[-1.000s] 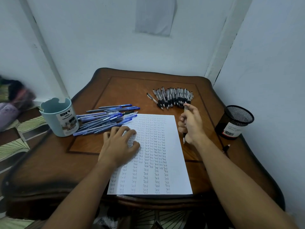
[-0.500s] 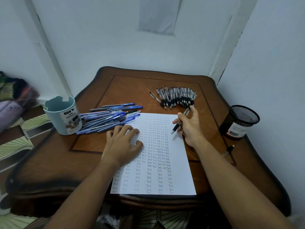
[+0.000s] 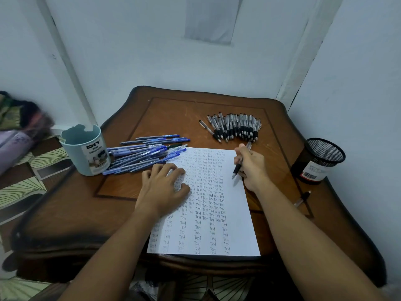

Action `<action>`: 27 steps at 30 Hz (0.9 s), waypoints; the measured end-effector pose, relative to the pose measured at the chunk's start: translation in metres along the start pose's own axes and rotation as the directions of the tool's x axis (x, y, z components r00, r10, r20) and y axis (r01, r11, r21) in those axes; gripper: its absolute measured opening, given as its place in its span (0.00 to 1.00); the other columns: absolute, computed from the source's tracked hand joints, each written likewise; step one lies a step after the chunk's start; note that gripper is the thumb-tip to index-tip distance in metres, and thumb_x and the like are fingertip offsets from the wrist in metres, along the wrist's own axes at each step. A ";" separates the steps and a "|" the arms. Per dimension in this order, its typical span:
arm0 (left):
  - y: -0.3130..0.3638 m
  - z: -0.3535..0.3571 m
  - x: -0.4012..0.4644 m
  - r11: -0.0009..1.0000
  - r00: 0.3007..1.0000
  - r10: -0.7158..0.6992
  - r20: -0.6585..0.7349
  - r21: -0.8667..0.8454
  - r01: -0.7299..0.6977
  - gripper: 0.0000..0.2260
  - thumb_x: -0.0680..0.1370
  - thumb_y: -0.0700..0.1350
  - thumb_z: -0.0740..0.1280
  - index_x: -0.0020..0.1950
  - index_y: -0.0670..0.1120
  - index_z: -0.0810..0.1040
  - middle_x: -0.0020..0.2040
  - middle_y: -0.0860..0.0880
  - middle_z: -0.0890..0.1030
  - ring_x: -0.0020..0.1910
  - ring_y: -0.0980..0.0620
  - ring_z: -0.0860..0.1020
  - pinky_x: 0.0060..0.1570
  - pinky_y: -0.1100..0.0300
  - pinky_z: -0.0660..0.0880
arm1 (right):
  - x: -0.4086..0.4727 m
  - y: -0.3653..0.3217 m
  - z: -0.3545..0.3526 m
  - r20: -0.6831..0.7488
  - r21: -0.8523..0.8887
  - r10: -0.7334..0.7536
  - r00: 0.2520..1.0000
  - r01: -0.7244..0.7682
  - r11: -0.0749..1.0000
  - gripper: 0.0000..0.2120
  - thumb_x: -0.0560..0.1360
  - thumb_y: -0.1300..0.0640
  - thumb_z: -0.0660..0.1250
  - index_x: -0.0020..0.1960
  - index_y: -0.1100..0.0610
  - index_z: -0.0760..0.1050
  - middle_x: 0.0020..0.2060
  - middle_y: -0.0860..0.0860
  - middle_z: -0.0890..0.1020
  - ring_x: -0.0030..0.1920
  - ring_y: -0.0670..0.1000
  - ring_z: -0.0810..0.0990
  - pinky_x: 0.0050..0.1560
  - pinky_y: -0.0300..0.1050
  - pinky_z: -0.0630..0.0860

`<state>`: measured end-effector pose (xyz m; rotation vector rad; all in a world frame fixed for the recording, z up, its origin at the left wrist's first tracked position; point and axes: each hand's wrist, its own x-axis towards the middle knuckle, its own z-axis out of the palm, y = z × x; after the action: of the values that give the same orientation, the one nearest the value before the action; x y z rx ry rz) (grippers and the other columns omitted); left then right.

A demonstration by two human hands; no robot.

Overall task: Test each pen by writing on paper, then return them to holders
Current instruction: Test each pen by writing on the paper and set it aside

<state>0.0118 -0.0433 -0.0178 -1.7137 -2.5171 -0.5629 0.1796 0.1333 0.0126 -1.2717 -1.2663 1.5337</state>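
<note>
A: What could go wrong here?

B: The right hand (image 3: 252,168) pinches a black pen (image 3: 238,166) with thumb and fingers. Its tip hangs just over the paper (image 3: 238,224), near the right edge, at about 3 o'clock on the sheet. That edge strip is thin, so I think the pen could slip off onto the table (image 3: 173,118).

A: Could the paper slide?

B: Maybe. The left hand (image 3: 162,190) presses on it at 9 o'clock, fingers spread and a bit bent. If it lifts, the sheet may move and the word will smear.

A: Anything else?

B: The blue pens (image 3: 147,153) lie touching the top left corner, at 10 o'clock. A bump could roll them. The black pens (image 3: 234,127) sit at 12 o'clock, near the writing hand.

A: Where do they go after?

B: The blue cup (image 3: 84,148) is at 9 o'clock on the table, the mesh cup (image 3: 321,159) at 3 o'clock. I can't see inside either one.

A: What else is hard to see?

B: One lone pen (image 3: 302,198) lies behind the right arm, partly hidden. I can't tell if the pen tip touches the paper.
</note>
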 end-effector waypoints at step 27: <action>0.000 -0.001 0.000 1.000 1.000 -0.011 0.020 -0.019 0.011 0.22 0.75 0.61 0.53 0.65 0.58 0.73 0.62 0.61 0.69 0.63 0.56 0.61 0.61 0.53 0.55 | 0.010 0.014 0.001 0.172 -0.162 -0.233 0.957 0.260 0.952 0.11 0.77 0.71 0.67 0.48 0.56 0.70 0.45 0.66 0.81 0.40 0.56 0.82 0.45 0.51 0.82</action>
<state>0.0113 -0.0442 -0.0170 -1.7209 -2.5445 -0.5752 0.1769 0.1394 -0.0035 -1.0749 -1.6316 1.3775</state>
